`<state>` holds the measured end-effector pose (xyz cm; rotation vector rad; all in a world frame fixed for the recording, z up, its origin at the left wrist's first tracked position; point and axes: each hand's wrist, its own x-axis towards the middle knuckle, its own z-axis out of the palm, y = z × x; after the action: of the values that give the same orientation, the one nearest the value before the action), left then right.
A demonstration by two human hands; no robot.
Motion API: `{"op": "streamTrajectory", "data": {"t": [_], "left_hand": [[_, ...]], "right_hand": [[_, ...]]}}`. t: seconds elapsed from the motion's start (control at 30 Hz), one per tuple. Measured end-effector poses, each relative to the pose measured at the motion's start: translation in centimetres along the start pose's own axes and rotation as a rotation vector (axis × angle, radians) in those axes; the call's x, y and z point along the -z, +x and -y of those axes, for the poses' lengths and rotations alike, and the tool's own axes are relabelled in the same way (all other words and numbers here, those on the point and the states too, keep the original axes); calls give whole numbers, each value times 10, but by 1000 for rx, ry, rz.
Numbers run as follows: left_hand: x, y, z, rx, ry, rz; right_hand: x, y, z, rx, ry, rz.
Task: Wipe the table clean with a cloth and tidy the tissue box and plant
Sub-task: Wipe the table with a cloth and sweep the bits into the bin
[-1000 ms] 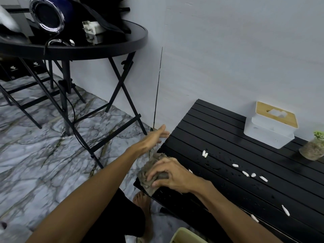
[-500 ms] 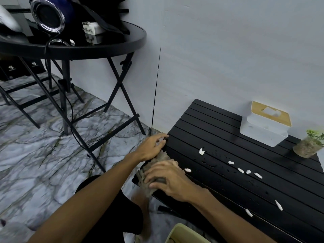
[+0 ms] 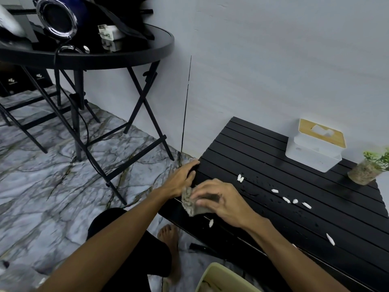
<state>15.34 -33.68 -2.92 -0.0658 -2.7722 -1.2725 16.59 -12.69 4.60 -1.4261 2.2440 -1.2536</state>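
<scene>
A low black slatted table (image 3: pixel 263 157) stands against the wall. My right hand (image 3: pixel 219 202) presses a crumpled grey cloth (image 3: pixel 189 204) onto the table's near left part and grips it. My left hand (image 3: pixel 182 175) lies flat on the table's left edge, fingers apart, holding nothing. Several white scraps (image 3: pixel 287 199) and water drops lie scattered across the slats. A white tissue box with a wooden lid (image 3: pixel 315 145) sits at the back by the wall. Right of it stands a small green plant in a glass pot (image 3: pixel 367 169).
A round black folding table (image 3: pixel 130 50) with a speaker, a charger and cables stands at the back left on the marble floor. A pale green bin's rim (image 3: pixel 219 272) shows at the bottom. My bare foot (image 3: pixel 170 237) rests under the low table's left edge.
My left hand dropped from reaching past the table's corner to resting flat on its left edge. My right hand slid the cloth a little rightward onto the slats.
</scene>
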Motion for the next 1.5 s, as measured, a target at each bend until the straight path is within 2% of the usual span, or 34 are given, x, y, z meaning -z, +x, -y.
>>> {"op": "streamTrajectory", "data": {"t": [0.07,0.17,0.43,0.57,0.63,0.7,0.77,0.93,1.13,1.27,1.37,1.5], "left_hand": [[1,0,1,23,-28,4],[3,0,0,84,-62,-13],[1,-3,-2,75,-52,-24],[0,-5,-2,68,-59,-35],[-1,-4,-2,77,-73,-38],[0,-4,-2,80,-78,-31],[1,-5,-4,77,-85,-26],[1,-7,-5,99,-135,-27],[-1,-6,-2,98,-152,-32],[-4,-4,0,105,-172,-45],[-4,-3,2,83,-179,-72],[-4,-4,4,73,-147,-69]], "right_hand": [[-12,3,-6,77,-140,41],[-21,-4,-19,41,-306,224],[-2,-23,-20,55,-416,317],[15,-36,-16,21,-386,348],[29,-35,-12,-39,-264,318],[47,-26,-8,-85,-145,189],[62,-8,-7,-129,-131,78],[65,43,-28,-206,-316,-2],[37,96,-80,-320,-525,-187],[20,100,-92,-401,-488,-171],[18,88,-92,-359,-437,-145],[25,65,-84,-290,-343,10]]}}
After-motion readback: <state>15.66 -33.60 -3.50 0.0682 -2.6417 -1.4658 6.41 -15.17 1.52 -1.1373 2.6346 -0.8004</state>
